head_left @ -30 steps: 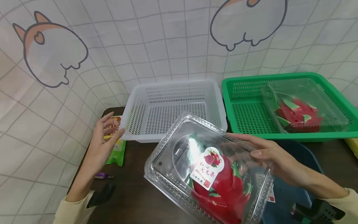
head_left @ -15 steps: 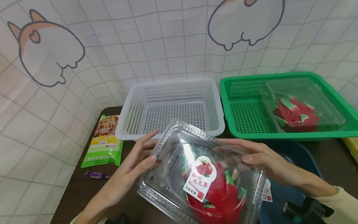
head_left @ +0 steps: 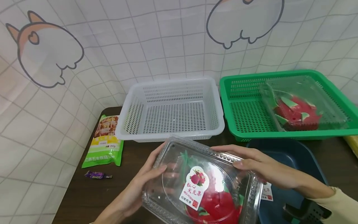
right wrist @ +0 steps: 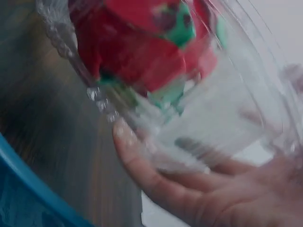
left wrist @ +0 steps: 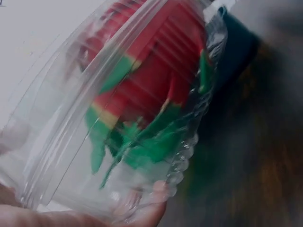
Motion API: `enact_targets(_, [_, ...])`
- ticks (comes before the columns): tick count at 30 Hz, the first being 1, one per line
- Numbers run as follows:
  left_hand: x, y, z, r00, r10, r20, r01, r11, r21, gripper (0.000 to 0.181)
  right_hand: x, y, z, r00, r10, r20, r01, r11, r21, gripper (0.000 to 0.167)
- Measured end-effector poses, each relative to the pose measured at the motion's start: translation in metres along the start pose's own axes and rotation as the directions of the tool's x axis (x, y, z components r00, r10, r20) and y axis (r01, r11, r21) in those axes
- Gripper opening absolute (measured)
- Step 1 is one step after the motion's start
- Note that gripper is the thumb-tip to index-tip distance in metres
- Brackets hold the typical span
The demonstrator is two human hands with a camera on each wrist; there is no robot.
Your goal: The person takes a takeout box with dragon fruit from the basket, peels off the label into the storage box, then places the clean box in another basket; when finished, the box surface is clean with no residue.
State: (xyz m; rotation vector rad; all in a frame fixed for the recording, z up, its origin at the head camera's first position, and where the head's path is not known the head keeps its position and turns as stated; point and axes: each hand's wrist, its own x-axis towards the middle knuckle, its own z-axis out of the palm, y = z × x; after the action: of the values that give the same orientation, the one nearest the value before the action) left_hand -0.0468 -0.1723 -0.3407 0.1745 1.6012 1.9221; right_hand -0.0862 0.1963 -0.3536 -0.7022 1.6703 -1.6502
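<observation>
Head view: what's in hand?

A clear box (head_left: 213, 183); left hand (head_left: 139, 180) and right hand (head_left: 260, 166) grip it from either side, thumbs on the lid. Red dragon fruit (head_left: 218, 205) inside.

Where exactly?

Tilted, nearer the person than the white basket (head_left: 173, 116), beside a blue tub (head_left: 282, 199).

Left wrist?

Blurred; fingertips (left wrist: 161, 187) touch its beaded rim, green leaf tips showing through the wall.

And right wrist?

Fingers (right wrist: 161, 189) curve under its edge, tub rim lower left.

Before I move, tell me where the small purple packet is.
Head view, left side: the purple packet lies on the table, in front of the green bag.
</observation>
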Motion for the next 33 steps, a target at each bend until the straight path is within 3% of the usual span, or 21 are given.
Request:
enact_targets(4, [-0.003, -0.005, 0.001, 1.0, 0.012, -0.026, -0.014, 0.998, -0.055, 0.064, -0.001, 0.001, -0.002, 0.996, 0.074, -0.054, -0.072, 0.997, 0.037, 0.059])
enact_targets(10, [-0.012, -0.008, -0.003, 0.997, 0.043, -0.06, -0.049, 0.995, -0.089, 0.063, -0.01, -0.002, -0.002, 0.967, 0.22, -0.127, -0.187, 0.955, 0.229, 0.068])
enact_targets(14, [-0.017, -0.012, -0.008, 0.991, 0.037, -0.128, -0.051, 0.993, -0.106, 0.063, -0.013, -0.006, 0.021, 0.935, 0.309, -0.172, -0.25, 0.922, 0.297, 0.077])
enact_targets(20, [-0.015, -0.021, -0.008, 0.977, -0.032, -0.211, 0.004, 0.991, -0.134, 0.064, -0.014, -0.009, 0.048, 0.878, 0.399, -0.266, -0.329, 0.905, 0.271, 0.093])
enact_targets(27, [-0.009, -0.028, -0.007, 0.959, -0.083, -0.27, 0.055, 0.993, -0.109, 0.066, -0.006, -0.002, 0.051, 0.891, 0.388, -0.235, -0.336, 0.913, 0.232, 0.099])
enact_targets(33, [-0.001, -0.033, -0.007, 0.951, -0.097, -0.292, 0.066, 0.991, -0.112, 0.067, 0.004, -0.001, 0.043, 0.868, 0.418, -0.267, -0.374, 0.905, 0.203, 0.097])
